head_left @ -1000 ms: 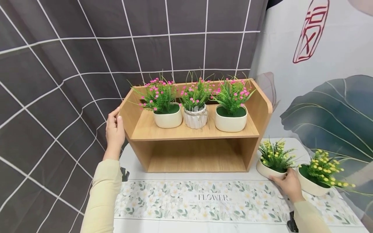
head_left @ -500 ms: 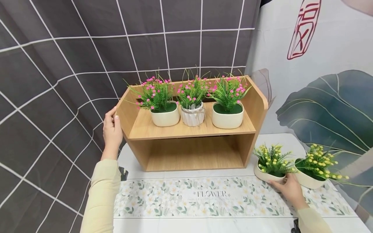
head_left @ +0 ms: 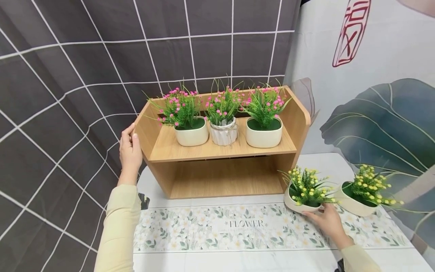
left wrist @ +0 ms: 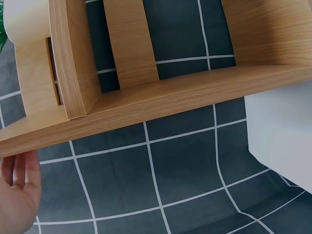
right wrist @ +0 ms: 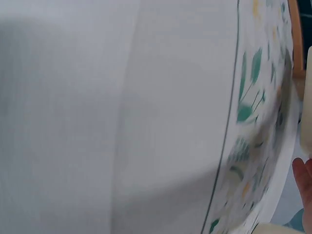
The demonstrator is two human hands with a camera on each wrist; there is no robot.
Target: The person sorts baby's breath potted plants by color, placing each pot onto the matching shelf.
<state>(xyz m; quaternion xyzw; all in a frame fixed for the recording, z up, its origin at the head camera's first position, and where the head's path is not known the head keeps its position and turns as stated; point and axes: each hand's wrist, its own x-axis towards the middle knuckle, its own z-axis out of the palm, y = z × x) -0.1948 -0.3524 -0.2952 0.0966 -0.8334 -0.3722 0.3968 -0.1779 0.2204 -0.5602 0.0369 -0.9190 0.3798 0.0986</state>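
Note:
My left hand (head_left: 130, 153) touches the left side panel of a two-tier wooden shelf (head_left: 238, 152), its thumb near the front edge. In the left wrist view, straight fingers (left wrist: 30, 173) lie against the panel's outer side. My right hand (head_left: 329, 223) pinches the right end of a cream oval pot of yellow flowers (head_left: 295, 204), which stands by the shelf's lower right corner. The right wrist view catches only fingertips (right wrist: 302, 178) beside a cream pot (right wrist: 307, 107) at the edge. Another pot of yellow flowers (head_left: 355, 206) stands to the right.
On the upper tier stand two cream pots of pink flowers (head_left: 192, 137) with a grey-white fluted pot (head_left: 223, 134) between them. A floral runner (head_left: 244, 236) lies across the white table before the shelf. Dark gridded curtain (head_left: 102, 64) hangs behind and at left.
My right hand has moved left with the held pot, from beside the second yellow-flower pot toward the shelf, leaving a wider gap. My left hand stays at the panel. The head view shifts slightly.

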